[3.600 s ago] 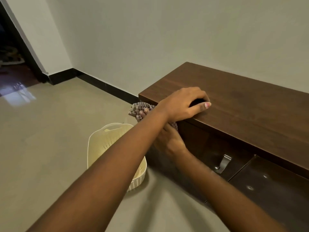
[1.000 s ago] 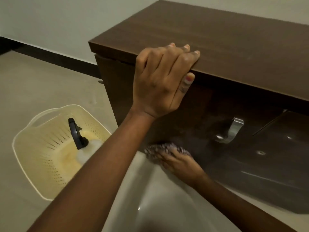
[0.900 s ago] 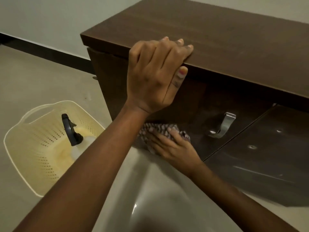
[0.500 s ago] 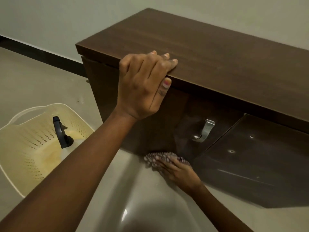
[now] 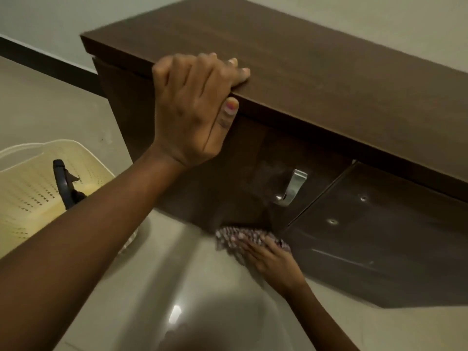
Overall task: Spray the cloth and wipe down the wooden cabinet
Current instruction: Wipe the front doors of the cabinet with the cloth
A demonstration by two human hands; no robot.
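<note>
Low against the floor (image 5: 76, 110), a patterned cloth (image 5: 238, 235) is pressed to the bottom edge of the wooden cabinet (image 5: 329, 79) front by the right hand (image 5: 273, 259), whose fingers (image 5: 249, 247) lie flat and slightly spread over the fabric. Whether the cloth also touches the floor tiles cannot be told through the blur. Up at the near edge of the cabinet's top surface, the left hand (image 5: 192, 107) grips the board, its fingers curled together over the top and the thumb tucked under the edge.

Right of the cloth and higher on the door hangs a metal handle (image 5: 291, 188). Farther right, a second door panel (image 5: 392, 236) stands at an angle to the first, with small round fittings showing on it. The left forearm crosses the near left of the view and hides part of a cream perforated basket (image 5: 27, 183) standing on the floor left of the cabinet. Inside the basket stands a spray bottle (image 5: 63, 186), its dark trigger head upright; the body is mostly covered by the arm. A dark skirting strip (image 5: 45, 67) runs along the far wall (image 5: 50, 16) behind the basket.
</note>
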